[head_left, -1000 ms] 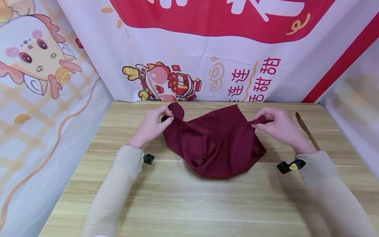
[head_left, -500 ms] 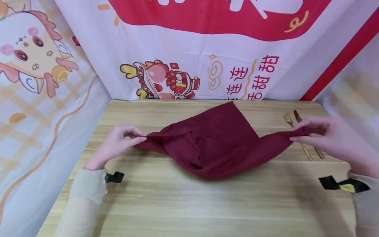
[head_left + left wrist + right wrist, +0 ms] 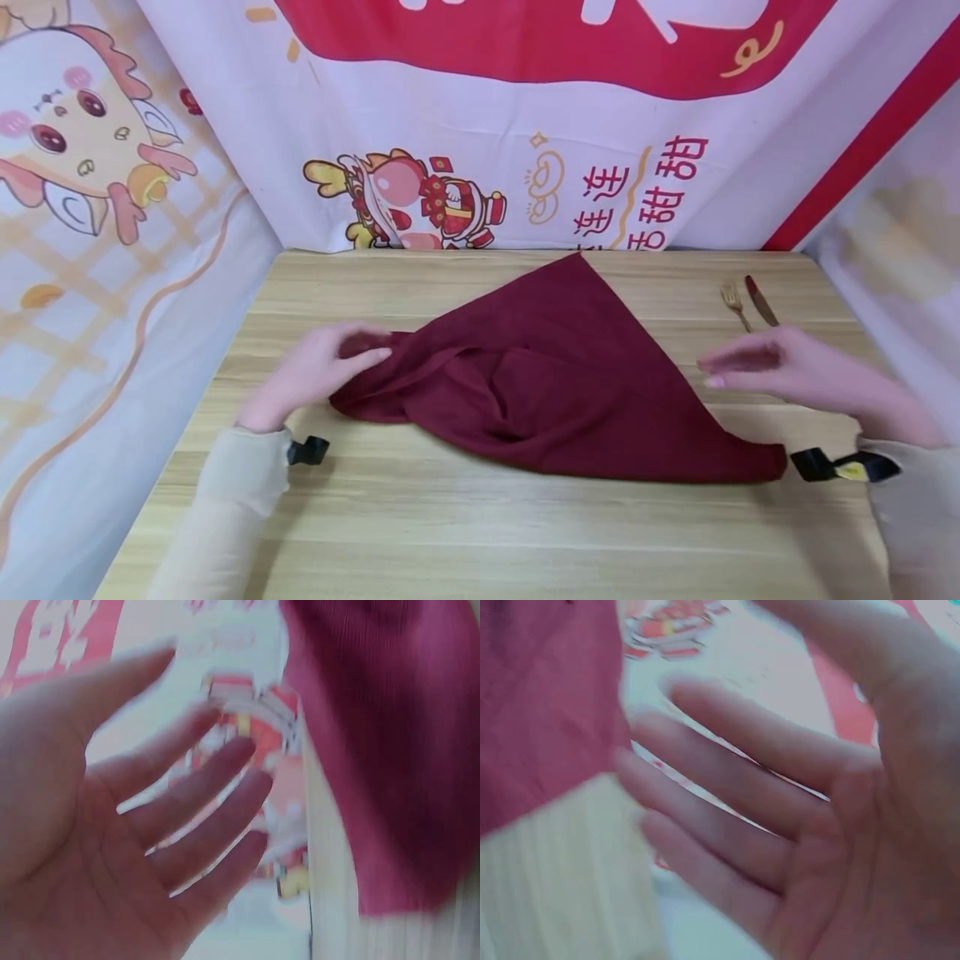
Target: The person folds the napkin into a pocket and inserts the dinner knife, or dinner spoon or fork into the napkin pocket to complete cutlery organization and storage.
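Note:
A dark red cloth napkin [image 3: 555, 375] lies partly spread on the table, with one corner pointing to the back edge and folds bunched in its middle and left side. My left hand [image 3: 318, 367] is over the napkin's left end, fingers spread and relaxed; the left wrist view shows the palm [image 3: 82, 825] with nothing in it. To the right of the napkin hovers my right hand [image 3: 795, 371], slightly blurred, its fingers loose. In the right wrist view this hand [image 3: 780, 817] holds nothing, and the napkin [image 3: 547, 705] is beyond the fingertips.
A gold fork [image 3: 733, 302] and a knife [image 3: 761, 300] with a reddish-brown end lie at the back right, partly hidden by my right hand. The wooden table [image 3: 480, 533] backs onto a printed curtain [image 3: 480, 108].
My hands pulled the bunched napkin apart sideways, then let go of it. Its right end has dropped toward the front right, and the fork and knife have come into view.

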`<action>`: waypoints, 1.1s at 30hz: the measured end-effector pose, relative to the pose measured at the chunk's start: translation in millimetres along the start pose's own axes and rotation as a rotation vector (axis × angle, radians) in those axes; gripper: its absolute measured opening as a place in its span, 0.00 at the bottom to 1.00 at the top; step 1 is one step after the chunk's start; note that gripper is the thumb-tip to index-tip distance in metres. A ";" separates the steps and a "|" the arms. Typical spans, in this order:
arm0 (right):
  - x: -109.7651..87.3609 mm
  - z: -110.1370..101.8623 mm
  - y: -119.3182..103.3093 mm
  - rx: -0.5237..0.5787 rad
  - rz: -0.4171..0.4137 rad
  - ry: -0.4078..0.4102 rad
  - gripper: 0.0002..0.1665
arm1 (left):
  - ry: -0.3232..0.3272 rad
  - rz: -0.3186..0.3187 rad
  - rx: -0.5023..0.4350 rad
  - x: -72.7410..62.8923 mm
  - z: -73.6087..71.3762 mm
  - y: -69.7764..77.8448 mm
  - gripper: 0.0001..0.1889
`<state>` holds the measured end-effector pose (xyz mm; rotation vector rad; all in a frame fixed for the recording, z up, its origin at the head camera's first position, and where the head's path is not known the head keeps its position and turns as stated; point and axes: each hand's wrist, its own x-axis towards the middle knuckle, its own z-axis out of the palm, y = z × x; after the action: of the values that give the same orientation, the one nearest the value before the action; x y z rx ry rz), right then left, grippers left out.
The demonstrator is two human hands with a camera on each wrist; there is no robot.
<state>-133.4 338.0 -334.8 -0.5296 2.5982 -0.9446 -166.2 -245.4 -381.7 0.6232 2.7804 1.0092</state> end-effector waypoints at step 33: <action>96.5 77.1 3.5 -0.298 0.023 -0.193 0.58 | -0.290 -0.009 0.231 20.4 50.7 15.9 0.57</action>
<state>-186.6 255.6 -409.9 -0.6303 2.5721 -0.4721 -166.8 -196.0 -410.0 0.7190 2.6534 0.5472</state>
